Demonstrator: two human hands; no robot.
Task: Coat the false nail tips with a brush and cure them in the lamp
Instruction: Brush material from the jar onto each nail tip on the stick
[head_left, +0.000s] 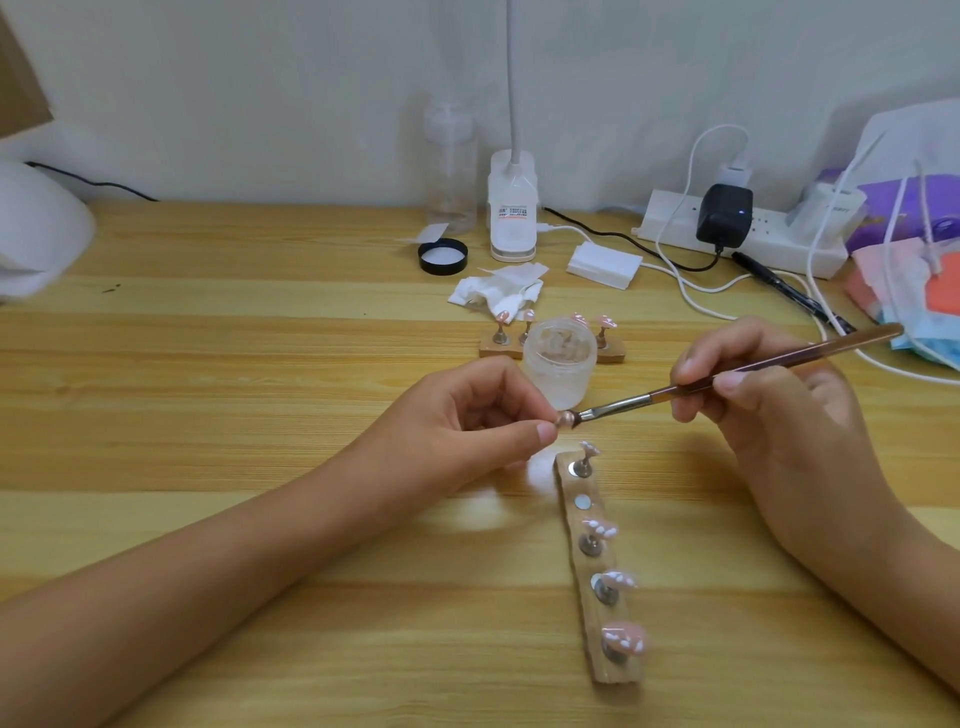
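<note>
Brush (779, 362), clamped in right grip (779, 410), is pointed left-downward onto nail tip (566, 419) pinched by left grip (467, 421), before jar (558, 364).

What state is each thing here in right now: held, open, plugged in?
Left hand: pinches a nail tip.
Right hand: holds the brush, bristles on that tip.
Jar: open.
Black lid: lying loose, inside up.
Wooden strip: one magnet spot bare.
Black adapter: plugged in.
</note>
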